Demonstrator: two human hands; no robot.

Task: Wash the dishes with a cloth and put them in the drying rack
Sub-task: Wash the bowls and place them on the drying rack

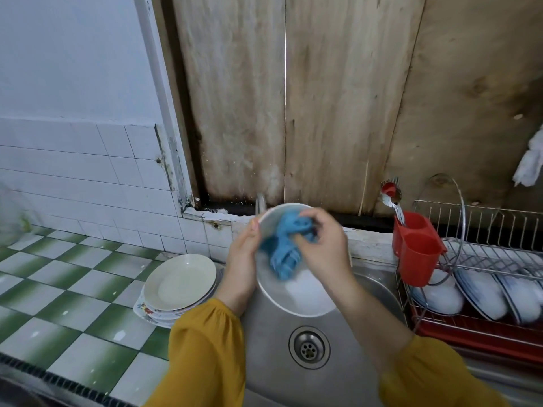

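Over the steel sink (pixel 264 342) I hold a white plate (pixel 305 295), tilted toward me. My left hand (pixel 242 259) grips its left rim. My right hand (pixel 324 245) presses a blue cloth (pixel 286 248) against the plate's face. To the left, a stack of plates (pixel 179 284) rests on the green-and-white tiled counter (pixel 58 304). At the right stands the wire drying rack (pixel 493 259), with several white plates (pixel 482 292) upright in its lower tier.
A red cutlery holder (pixel 417 248) with spoons and forks hangs on the rack's left end. The tap (pixel 261 204) pokes up behind the plate. The sink drain (pixel 309 347) is below it. Wooden boards form the back wall, and a white rag (pixel 529 165) hangs at the far right.
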